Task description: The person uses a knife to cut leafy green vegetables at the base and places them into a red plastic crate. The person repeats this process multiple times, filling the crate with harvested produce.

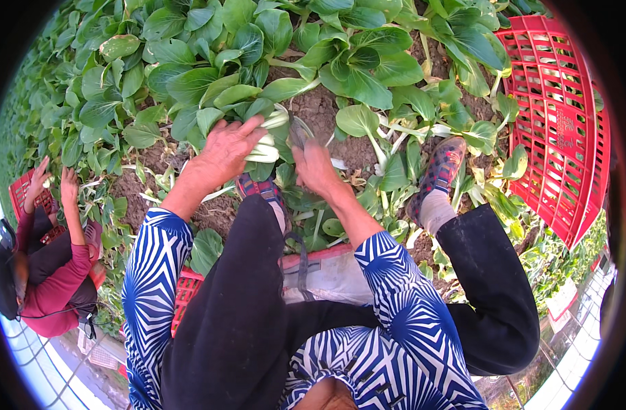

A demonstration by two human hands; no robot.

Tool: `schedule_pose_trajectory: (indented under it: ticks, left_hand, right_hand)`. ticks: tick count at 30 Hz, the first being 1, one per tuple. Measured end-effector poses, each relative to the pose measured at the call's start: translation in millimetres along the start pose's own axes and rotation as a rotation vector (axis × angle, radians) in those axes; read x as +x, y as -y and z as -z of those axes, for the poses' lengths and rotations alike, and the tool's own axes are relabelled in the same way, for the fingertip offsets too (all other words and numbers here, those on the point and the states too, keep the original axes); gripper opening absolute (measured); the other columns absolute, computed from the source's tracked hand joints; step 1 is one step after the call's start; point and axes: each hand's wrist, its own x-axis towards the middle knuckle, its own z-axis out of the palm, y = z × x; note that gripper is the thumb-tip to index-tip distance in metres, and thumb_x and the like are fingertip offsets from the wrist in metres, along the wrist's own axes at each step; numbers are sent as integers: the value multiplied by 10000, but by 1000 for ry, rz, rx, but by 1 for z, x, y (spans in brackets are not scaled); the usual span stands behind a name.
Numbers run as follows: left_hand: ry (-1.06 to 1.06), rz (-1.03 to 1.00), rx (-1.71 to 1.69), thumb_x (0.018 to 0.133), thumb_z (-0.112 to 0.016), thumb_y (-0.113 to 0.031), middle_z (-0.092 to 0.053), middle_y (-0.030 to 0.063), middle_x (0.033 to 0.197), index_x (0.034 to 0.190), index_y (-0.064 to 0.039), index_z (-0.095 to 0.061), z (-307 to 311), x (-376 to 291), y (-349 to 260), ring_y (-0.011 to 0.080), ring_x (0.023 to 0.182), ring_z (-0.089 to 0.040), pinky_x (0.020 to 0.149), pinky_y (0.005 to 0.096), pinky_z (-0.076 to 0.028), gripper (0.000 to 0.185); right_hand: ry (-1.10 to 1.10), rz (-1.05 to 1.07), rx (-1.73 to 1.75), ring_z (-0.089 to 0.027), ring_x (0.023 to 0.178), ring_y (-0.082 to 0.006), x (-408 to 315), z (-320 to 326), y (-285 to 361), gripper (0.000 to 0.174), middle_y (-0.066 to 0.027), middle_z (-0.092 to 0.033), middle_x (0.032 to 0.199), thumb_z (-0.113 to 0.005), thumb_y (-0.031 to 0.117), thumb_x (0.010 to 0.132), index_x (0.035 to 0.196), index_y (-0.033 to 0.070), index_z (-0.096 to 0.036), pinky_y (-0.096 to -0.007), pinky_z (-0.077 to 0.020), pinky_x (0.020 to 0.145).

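My left hand (230,146) grips several heads of bok choy (264,148), their pale cut stem ends pointing right and their leaves partly under my fingers. To its right, my right hand (315,166) is closed around a metal-bladed cutting tool (298,131); motion blur and my fingers hide its exact type. The blade is close to the stem ends, but I cannot tell whether it touches them. Below both hands, a checked shoe (261,188) stands among leaves, and my other shoe (443,166) is farther right.
Growing bok choy (364,66) fills the far side. A red plastic crate (551,118) stands at the right, and part of another red crate (188,294) shows beside my leg. At the left a co-worker (56,302) crouches near a red crate (21,192). Loose leaves litter the soil (315,115).
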Motion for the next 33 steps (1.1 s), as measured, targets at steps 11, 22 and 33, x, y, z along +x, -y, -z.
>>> schedule_pose_trajectory:
  ticks: [11,22,33]
  left_hand:
    - [106,112,-192,642,-689,-9,-463,57,1300,1181,-92,-549,50,-9,-12,319,986,-561,865,422,-448,564]
    - [-168,159,-1049,687,-789,-105,-560,55,1168,1136,-45,-604,100,-39,-49,159,1035,-547,922,297,-421,489]
    - [-16,12,-795,733,-770,-225,-359,178,1458,1407,-55,-333,89,7,-68,281,1294,-423,1073,397,-328,821]
  right_hand:
    - [243,108,-199,-614,487,-227,-32,38,-20,390,-158,-598,645,-538,270,925,999,-113,-543,-374,-510,552]
    - [141,486,580,-587,890,-82,-51,58,67,592,-17,-644,971,-862,221,681,1158,5,-586,-249,-490,821]
    - [16,288,533,-543,544,-70,-63,79,65,445,-11,-602,698,-858,186,672,975,-29,-614,-214,-442,492]
